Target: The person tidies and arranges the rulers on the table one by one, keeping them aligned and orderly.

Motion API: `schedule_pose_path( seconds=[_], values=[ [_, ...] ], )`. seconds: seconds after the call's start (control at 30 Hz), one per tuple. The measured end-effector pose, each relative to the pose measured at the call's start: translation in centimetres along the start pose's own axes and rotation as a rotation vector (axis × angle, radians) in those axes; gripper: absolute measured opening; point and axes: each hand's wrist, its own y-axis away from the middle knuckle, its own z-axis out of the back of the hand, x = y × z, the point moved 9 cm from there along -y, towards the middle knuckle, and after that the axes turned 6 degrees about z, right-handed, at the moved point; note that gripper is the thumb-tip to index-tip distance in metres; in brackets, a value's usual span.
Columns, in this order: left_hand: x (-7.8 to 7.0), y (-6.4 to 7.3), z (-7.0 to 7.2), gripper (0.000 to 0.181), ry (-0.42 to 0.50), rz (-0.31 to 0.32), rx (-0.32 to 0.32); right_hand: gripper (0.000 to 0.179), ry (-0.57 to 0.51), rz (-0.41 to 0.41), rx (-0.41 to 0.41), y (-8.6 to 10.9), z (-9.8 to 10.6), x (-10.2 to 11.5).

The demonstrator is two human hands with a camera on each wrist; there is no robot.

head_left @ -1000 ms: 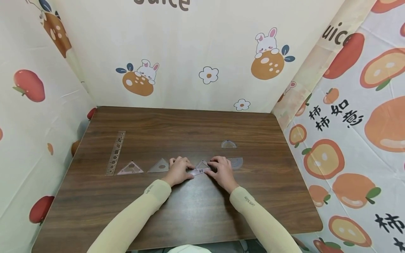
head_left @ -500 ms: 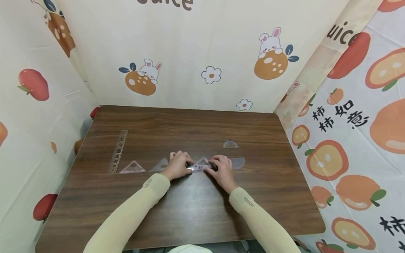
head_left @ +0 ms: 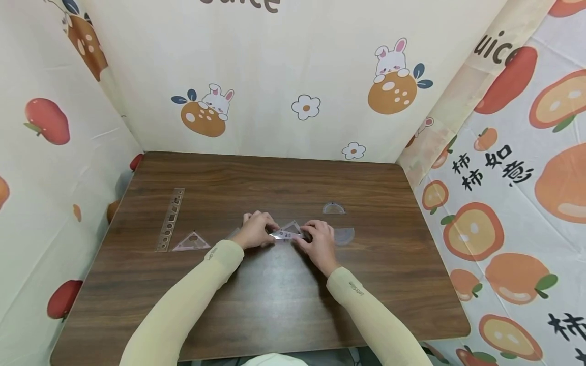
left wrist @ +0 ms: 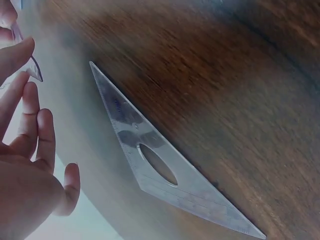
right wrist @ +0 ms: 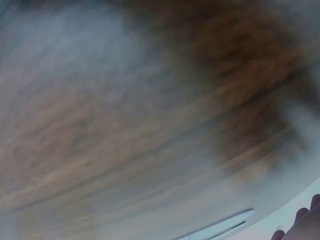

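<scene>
- Grip: left hand [head_left: 257, 230] and right hand [head_left: 319, 243] both grasping, thumb and fingers pinching opposite ends of one held set square [head_left: 287, 235].
- Wall cloth [head_left: 261, 61], fruit and rabbit print, behind the table's far edge.
- Table [head_left: 274, 305], dark wood grain, carries all the pieces.
- Ruler [head_left: 167, 222], clear, with a row of cut-outs; far left of the group, its length running near to far.
- Pink-edged set square [head_left: 191, 248], flat, just right of the ruler's near end.
- Held set square: between the hands, around mid-table. Clear, pinkish band with dark print along its near side. Cannot tell whether it is wholly off the surface. Judged thin plastic: very light, fairly stiff, smooth enough to slip, liable to crack if bent. Best hold: the two end corners, light pressure, no twisting.
- Clear set square [left wrist: 197, 192], oval hole, beside the left hand; mostly hidden in the head view.
- Large protractor [head_left: 344, 236], just right of the right hand.
- Small protractor [head_left: 333, 208], on the far side of the large one, apart from it.
</scene>
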Motion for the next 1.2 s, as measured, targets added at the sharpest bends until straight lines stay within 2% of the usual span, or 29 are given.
schedule_pose_path(
  seconds=[0.37,0.67,0.93,1.2],
  values=[
    [1.0,-0.3,-0.7,0.027,0.043,0.03,0.063,0.037,0.028,-0.043,0.037,0.4,-0.9,-0.1],
    [1.7,-0.7,-1.3,0.029,0.043,0.035,0.079,0.037,0.041,-0.034,0.03,0.9,-1.2,0.1],
    [1.6,-0.8,-1.3,0.031,0.022,0.0,0.048,0.037,0.056,-0.055,0.048,1.2,-1.6,-0.2],
    [1.7,-0.9,-1.6,0.03,-0.015,0.005,0.075,0.038,0.072,-0.067,0.066,1.4,-1.9,-0.3]
  ],
)
